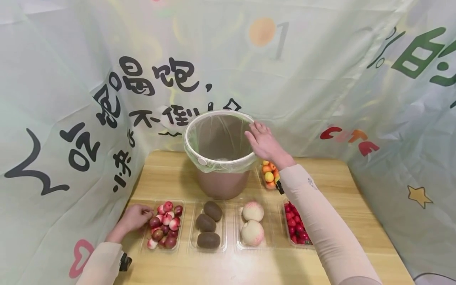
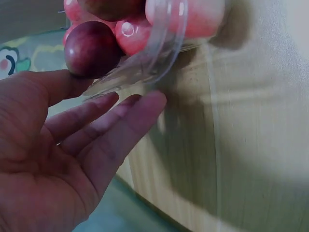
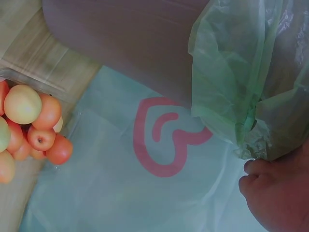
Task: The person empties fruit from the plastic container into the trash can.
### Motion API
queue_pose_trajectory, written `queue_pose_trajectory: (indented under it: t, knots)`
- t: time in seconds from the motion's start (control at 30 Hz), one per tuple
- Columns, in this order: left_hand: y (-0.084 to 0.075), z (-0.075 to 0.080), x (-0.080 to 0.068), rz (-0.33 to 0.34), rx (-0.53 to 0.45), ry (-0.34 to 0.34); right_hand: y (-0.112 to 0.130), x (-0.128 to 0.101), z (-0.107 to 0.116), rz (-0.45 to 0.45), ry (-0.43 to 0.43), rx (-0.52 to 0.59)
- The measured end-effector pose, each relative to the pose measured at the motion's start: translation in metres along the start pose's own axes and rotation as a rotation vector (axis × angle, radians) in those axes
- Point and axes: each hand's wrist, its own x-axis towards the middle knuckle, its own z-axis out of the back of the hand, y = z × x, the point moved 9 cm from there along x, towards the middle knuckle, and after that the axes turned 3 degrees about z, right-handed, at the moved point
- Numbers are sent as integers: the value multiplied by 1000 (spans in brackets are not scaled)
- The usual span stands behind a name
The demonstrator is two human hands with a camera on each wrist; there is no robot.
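Observation:
At the left of the table my left hand (image 1: 133,218) is beside a clear plastic tray of red and dark plums (image 1: 166,225). In the left wrist view its thumb (image 2: 72,86) is above the tray's rim (image 2: 166,53) and its fingers below, pinching the edge. At the back, my right hand (image 1: 265,143) grips the right rim of a brown trash bin (image 1: 222,184). The bin has a pale green liner (image 3: 227,82) folded over its white rim. In the right wrist view the liner bunches at the curled fingers (image 3: 256,181), while the thumb is hidden.
Along the front are a tray of kiwis (image 1: 208,240), a tray of peaches (image 1: 252,232) and a tray of red fruit (image 1: 295,225), partly under my right sleeve. Small orange-red fruit (image 1: 268,174) stands right of the bin. Printed cloth (image 1: 303,79) walls the table in.

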Motion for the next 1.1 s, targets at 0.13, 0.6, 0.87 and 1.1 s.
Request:
queue_pose_trajectory:
  t: [0.13,0.6,0.87,1.1]
  knots:
    - [0,-2,-1,18,-15,32,1,0,0,1,5,-1]
    - [12,-20,-9,98,-414,238,-1,2,-3,-8,26,-15]
    - [9,-14,-7,93,-475,242,0,3,-2,4,61,-45]
    - [-9,8,1,59,-469,209,2,2,-2,-1,62,-55]
